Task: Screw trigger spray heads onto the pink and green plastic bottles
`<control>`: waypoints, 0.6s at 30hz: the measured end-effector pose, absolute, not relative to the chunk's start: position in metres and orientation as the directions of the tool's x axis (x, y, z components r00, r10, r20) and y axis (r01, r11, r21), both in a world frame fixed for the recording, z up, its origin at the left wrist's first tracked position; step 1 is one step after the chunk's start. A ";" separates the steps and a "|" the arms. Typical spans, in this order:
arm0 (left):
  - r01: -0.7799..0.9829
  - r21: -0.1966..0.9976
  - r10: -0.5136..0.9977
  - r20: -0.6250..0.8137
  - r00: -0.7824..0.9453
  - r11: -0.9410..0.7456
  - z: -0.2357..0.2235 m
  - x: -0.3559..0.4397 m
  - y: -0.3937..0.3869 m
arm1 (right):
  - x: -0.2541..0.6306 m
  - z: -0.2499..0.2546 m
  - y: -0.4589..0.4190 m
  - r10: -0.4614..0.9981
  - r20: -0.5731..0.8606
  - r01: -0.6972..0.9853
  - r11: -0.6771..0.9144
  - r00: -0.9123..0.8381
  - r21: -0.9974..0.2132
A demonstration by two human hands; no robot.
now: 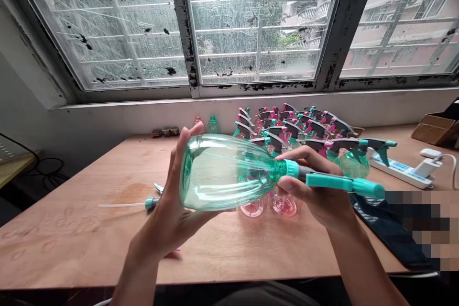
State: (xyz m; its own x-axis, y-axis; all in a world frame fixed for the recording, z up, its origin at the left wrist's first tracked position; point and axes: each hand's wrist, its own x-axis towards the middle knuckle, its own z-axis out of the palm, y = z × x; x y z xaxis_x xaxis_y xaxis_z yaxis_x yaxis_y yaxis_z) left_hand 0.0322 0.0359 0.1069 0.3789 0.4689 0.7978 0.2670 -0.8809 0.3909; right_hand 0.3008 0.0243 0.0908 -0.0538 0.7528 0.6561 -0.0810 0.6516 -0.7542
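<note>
Green, clear, glossy plastic: one spray bottle (222,174), lying on its side in the air between two bare hands, rounded shoulders tapering to a narrow neck. Left hand (174,213) clasped round the wide base, thumb along the underside. Right hand (324,208) closed about the neck end, fingers above and thumb below the ribbed teal collar (291,169); smooth teal trigger lever (330,181) pointing off past its knuckles.

Below both hands, one wooden tabletop (89,239), pinkish-brown, ring-marked to the left. Just beyond the left wrist, one loose spray head (150,203), teal collar, with a thin whitish tube (122,205). Beside the right forearm, one dark, flat, soft-looking piece (390,234).

Past the held bottle, two round pink see-through bases (253,208) show. Farther out from the right hand, a crowd of trigger sprayers (292,128), grey with pink or teal; well over a dozen, overlap spoiling an exact count. Right of these, one white power strip (401,170), then one brown cardboard box (435,126).

Beyond the left fingertips, by the wall: two headless bottles, one green (213,125), one pink (197,120), and what look like three small dark lumps (165,132). Farthest, three window panes, streaked glass, metal frame (182,24) with black flaking patches.
</note>
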 end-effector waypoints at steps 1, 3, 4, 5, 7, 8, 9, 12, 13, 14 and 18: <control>0.250 0.399 0.468 0.797 0.382 -0.882 0.106 0.032 0.037 | 0.301 0.091 0.024 0.755 0.654 -0.084 0.649 -0.052 -0.756; 0.218 0.407 0.461 0.798 0.387 -0.887 0.104 0.030 0.038 | 0.300 0.091 0.024 0.753 0.655 -0.084 0.651 -0.055 -0.755; 0.204 0.412 0.460 0.802 0.382 -0.888 0.103 0.030 0.038 | 0.300 0.091 0.024 0.750 0.659 -0.082 0.655 -0.056 -0.751; 0.197 0.415 0.460 0.804 0.377 -0.888 0.102 0.030 0.038 | 0.300 0.091 0.024 0.746 0.663 -0.081 0.659 -0.057 -0.748; 0.204 0.420 0.467 0.801 0.375 -0.884 0.103 0.031 0.037 | 0.300 0.092 0.024 0.742 0.668 -0.082 0.664 -0.056 -0.744; 0.218 0.424 0.477 0.794 0.377 -0.879 0.104 0.032 0.036 | 0.301 0.092 0.024 0.744 0.666 -0.082 0.661 -0.058 -0.746; 0.243 0.426 0.489 0.786 0.378 -0.872 0.105 0.033 0.035 | 0.301 0.092 0.024 0.746 0.663 -0.079 0.659 -0.062 -0.748; 0.338 0.406 0.517 0.770 0.373 -0.849 0.109 0.034 0.033 | 0.301 0.092 0.025 0.750 0.659 -0.064 0.656 -0.061 -0.752; 0.354 0.401 0.520 0.769 0.372 -0.845 0.110 0.034 0.033 | 0.301 0.091 0.025 0.751 0.659 -0.061 0.656 -0.051 -0.752; 0.354 0.394 0.514 0.773 0.372 -0.848 0.110 0.034 0.034 | 0.301 0.091 0.026 0.751 0.659 -0.061 0.656 -0.038 -0.752; 0.262 0.413 0.487 0.784 0.386 -0.872 0.105 0.032 0.037 | 0.301 0.091 0.026 0.758 0.652 -0.082 0.648 -0.016 -0.757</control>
